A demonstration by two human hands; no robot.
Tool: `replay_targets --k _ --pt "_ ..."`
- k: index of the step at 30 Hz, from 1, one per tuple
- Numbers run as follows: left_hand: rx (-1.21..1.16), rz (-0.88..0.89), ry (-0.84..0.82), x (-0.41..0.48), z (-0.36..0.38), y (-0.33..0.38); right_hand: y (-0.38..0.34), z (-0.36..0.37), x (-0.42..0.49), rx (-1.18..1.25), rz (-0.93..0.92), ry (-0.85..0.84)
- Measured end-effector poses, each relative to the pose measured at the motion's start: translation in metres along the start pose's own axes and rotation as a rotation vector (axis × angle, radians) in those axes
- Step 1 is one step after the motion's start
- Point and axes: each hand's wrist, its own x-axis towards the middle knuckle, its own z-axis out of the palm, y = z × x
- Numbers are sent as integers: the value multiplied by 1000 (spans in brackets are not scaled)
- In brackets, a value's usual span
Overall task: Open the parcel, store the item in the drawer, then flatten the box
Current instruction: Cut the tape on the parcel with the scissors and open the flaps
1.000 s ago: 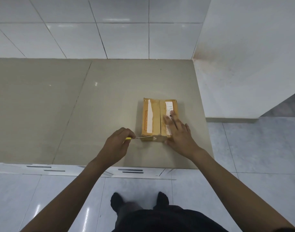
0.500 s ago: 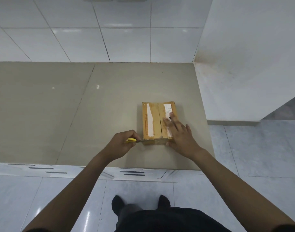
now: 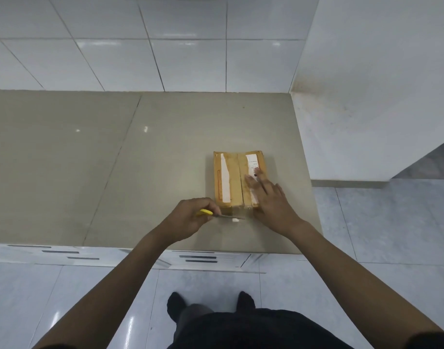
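Bare beige countertop [image 3: 64, 159] at far left, nothing on it there. Then the left hand [image 3: 190, 219], curled shut around the yellow handle of a small cutter [image 3: 217, 214], blade laid almost level and aimed rightward at the foot of the cardboard parcel [image 3: 234, 181] — probably so the edge can run along the tape on the near end face rather than dig into the contents. A small white scrap at the blade's tip, too small to identify. Next, the parcel itself, lying flat near the right front corner of the counter, top flaps closed, a seam down the middle, a pale strip on the left flap and a printed label on the right one. On that right flap, the right hand [image 3: 271, 197], pressed down flat with fingers spread, gripping nothing — evidently there to pin the box so it cannot slide away from the sideways push of the blade. Hands near each other but apart, the parcel's near end between them. Right of all this, the counter's edge, then a white wall and grey floor tiles. Below the counter's front edge, white fronts with dark slot pulls, likely drawers [image 3: 198, 258], all closed. Opening step seemingly under way; storing and flattening not yet begun.
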Motion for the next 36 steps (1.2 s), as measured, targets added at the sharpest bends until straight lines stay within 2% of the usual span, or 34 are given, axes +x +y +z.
replay_targets --k 6,9,12,14,16,19,20,21,23,28,31,33,36 --pt "-85 -144 283 -23 1 -22 -3 -3 -4 -71 38 25" --pt "-43 -265 209 -41 1 -35 -7 -6 -13 -56 -64 196" --pt "4 -329 122 -37 -4 -37 -10 -4 -22 -30 -301 386" --pt "55 -288 102 -25 -10 -40 -12 -3 -23 -13 -404 425" --pt "179 -276 100 -13 -17 -35 -15 -3 -24 -3 -412 409" --pt "448 -269 229 0 -16 -24 -24 -7 -25 157 -313 358" --pt "402 -238 281 3 -10 -16 -28 -10 -26 233 -263 345" --pt "260 -223 305 6 -1 -4 -33 -13 -28 318 -206 335" --pt "-54 -237 255 13 18 17 -44 -21 -30 513 -94 327" --pt "-127 -229 173 39 26 22 -60 -30 -33 951 204 386" --pt "87 -173 247 59 23 30 -65 -33 -34 1177 329 392" --pt "268 -231 288 63 35 42 -67 -36 -33 1261 368 435" --pt "435 -281 179 53 62 51 -64 -44 -34 1203 409 569"
